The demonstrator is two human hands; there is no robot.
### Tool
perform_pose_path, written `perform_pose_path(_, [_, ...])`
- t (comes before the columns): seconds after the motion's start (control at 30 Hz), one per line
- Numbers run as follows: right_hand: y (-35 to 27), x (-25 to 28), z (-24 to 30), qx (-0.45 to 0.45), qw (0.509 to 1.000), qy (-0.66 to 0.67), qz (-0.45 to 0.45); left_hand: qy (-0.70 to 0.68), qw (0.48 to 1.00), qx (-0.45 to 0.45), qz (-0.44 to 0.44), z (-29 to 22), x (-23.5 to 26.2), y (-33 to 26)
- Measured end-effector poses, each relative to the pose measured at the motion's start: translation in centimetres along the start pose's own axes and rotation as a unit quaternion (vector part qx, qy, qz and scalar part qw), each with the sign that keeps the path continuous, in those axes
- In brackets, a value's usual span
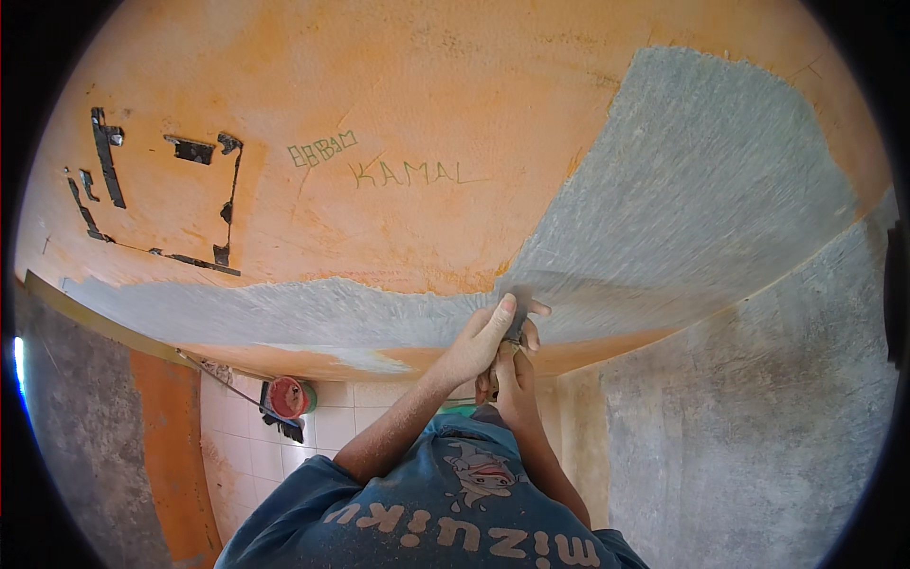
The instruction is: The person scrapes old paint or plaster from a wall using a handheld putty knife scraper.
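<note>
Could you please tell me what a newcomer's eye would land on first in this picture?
Most striking is the big orange wall, with a wide grey scraped band sweeping from upper right down along its lower edge. At the band's middle, the left hand and right hand press a small tool against the surface. Black tape strips mark the wall's upper left.

A small scraper (513,334), mostly hidden by both hands, pressed flat against the orange wall's scraped grey patch (682,190).
</note>
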State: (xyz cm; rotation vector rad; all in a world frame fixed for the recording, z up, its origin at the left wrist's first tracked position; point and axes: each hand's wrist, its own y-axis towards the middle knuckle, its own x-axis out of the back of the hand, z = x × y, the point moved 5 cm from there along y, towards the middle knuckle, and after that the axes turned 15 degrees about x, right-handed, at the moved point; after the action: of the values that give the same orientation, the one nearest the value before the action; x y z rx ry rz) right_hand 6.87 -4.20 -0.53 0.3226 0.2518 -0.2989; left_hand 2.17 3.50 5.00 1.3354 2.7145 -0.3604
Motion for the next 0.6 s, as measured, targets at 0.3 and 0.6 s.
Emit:
perform_pose_path(0.3, [0.2,-0.6,-1.0,0.055,0.992,-0.103,-0.045,-0.149,0.987,0.045,0.026,1.9,0.9,1.2])
perform_pose_path(0.6, [0.0,-0.8,-0.6,0.016,0.994,-0.062,-0.091,-0.126,0.988,0.085,0.031,1.6,0.4,1.5])
